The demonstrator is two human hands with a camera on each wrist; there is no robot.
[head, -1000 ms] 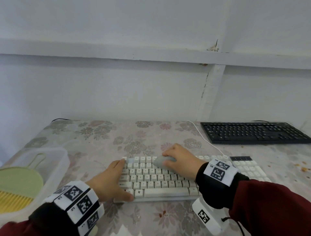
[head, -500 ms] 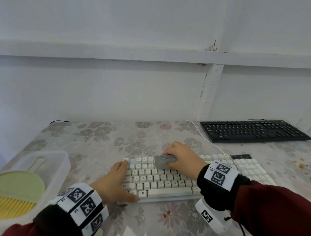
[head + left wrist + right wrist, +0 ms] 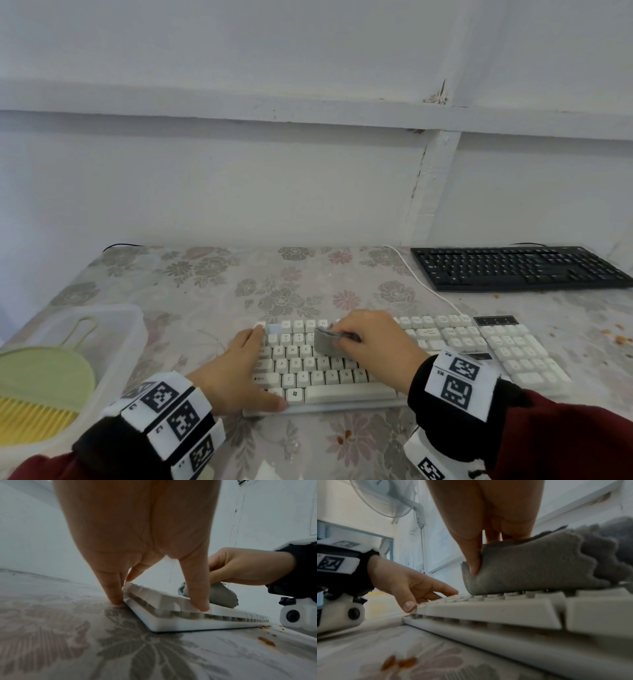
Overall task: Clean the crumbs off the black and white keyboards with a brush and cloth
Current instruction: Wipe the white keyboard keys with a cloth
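The white keyboard lies near the table's front edge. My left hand steadies its left end with straight fingers: the thumb presses the front corner keys and the fingertips touch the table at the left edge. My right hand grips a bunched grey cloth and presses it on the upper left key rows; in the right wrist view the cloth lies flat on the keys. The black keyboard sits at the back right, untouched. A green brush with yellow bristles lies in a tub.
A clear plastic tub stands at the left edge of the flowered tablecloth. Orange crumbs lie right of the white keyboard, and some crumbs lie in front of it. A white cable runs back toward the wall.
My right hand has drawn the cloth a little left and nearer across the keys. My left hand has kept its place on the keyboard's left end.
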